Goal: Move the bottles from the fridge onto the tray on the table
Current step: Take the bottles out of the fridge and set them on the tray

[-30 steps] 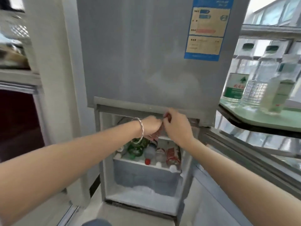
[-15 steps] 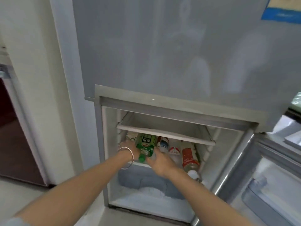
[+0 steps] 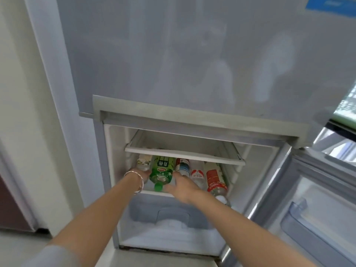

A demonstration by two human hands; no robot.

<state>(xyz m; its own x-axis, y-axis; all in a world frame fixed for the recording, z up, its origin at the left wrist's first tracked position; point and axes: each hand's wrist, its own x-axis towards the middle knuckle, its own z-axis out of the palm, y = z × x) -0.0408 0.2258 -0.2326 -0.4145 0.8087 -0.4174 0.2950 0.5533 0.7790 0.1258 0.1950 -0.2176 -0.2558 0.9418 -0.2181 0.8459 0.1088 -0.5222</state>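
Note:
Several bottles lie side by side, caps toward me, on the middle shelf of the open fridge. From the left they are a clear bottle, a green bottle with a green cap, a blue-labelled bottle, a red-and-white labelled bottle and a red-labelled bottle. My left hand, a bangle on its wrist, reaches to the clear bottle's neck, its fingers hidden. My right hand lies spread over the blue-labelled bottle's neck, thumb near the green cap. The tray is out of view.
A white shelf hangs just above the bottles. Below them is a frosted drawer. The fridge's lower door stands open to the right. The grey upper door fills the top. A green surface edge shows far right.
A second ago both hands were up at the fridge's door edge. They dropped to the bottle shelf and now sit either side of the green bottle, slightly further in.

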